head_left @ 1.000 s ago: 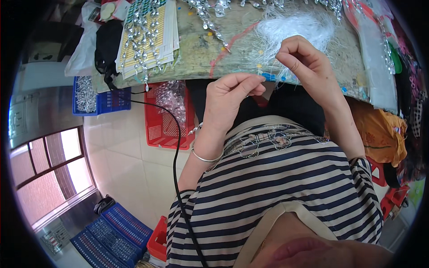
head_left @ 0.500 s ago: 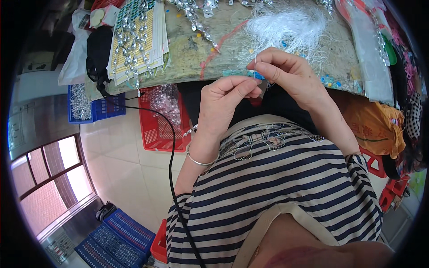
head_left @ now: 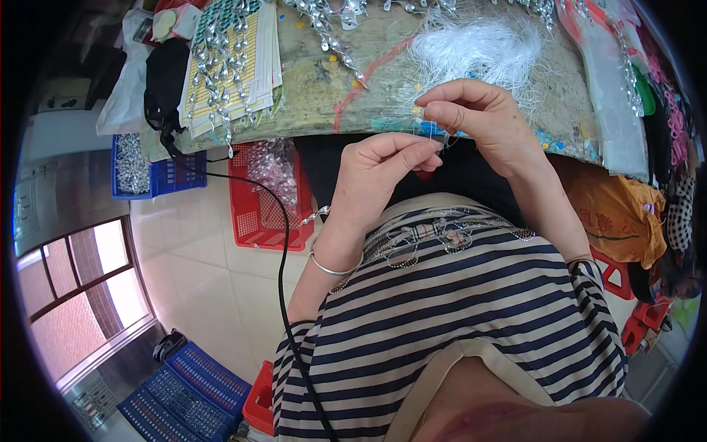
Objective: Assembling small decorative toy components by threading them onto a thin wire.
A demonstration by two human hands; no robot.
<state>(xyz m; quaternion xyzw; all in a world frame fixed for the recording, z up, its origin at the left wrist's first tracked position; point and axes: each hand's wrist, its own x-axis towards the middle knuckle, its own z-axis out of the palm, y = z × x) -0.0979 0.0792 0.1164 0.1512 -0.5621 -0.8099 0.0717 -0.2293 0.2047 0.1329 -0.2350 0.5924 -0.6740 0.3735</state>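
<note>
My left hand [head_left: 383,166] is just off the table's front edge, thumb and forefinger pinched together on a fine white thread. Higher and to the right, my right hand [head_left: 479,118] has its thumb and forefinger close together on the same thread, which runs thin and pale between both hands. Short loose ends show by the left fingertips; any small piece held there is too tiny to make out. A twisted silver strand [head_left: 315,215] pokes out beside my left wrist. Beyond my right hand lies a tangled heap of white thread [head_left: 475,48].
Silver bead strands [head_left: 221,88] lie over yellow striped cards at the table's left. Blue chips [head_left: 549,138] dot the worn table top [head_left: 309,96]. Below are a red basket [head_left: 247,225], a blue basket [head_left: 180,177] and an orange bag [head_left: 611,214]. A black cable [head_left: 283,250] hangs down at left.
My right hand has opened a slightly wider gap from the left, which has shifted a little right and down. The thread between them shows more plainly.
</note>
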